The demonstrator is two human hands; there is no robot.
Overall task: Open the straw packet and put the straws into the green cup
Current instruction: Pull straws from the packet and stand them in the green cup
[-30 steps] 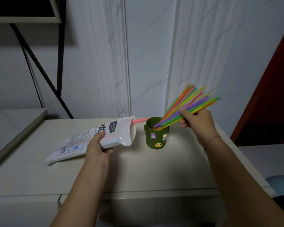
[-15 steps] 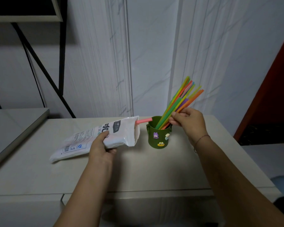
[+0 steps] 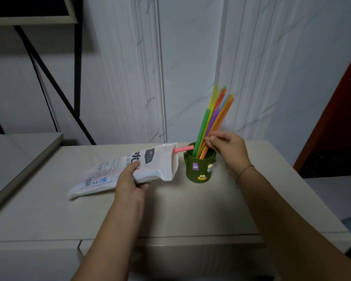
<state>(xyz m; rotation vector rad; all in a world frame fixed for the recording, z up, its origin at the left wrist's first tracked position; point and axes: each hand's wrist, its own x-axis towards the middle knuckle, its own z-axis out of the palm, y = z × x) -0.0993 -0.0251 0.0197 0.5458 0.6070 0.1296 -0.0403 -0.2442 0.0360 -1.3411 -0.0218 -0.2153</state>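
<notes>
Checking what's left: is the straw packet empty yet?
Not empty: a pink straw pokes from the open end of the straw packet. Whether more remain inside, cannot tell.

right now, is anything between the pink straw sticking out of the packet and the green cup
Nothing visible does. The pink straw pokes from the packet, its tip at the rim of the green cup. The straws in the cup, pinched by the right hand, crowd its mouth just beyond that tip.
</notes>
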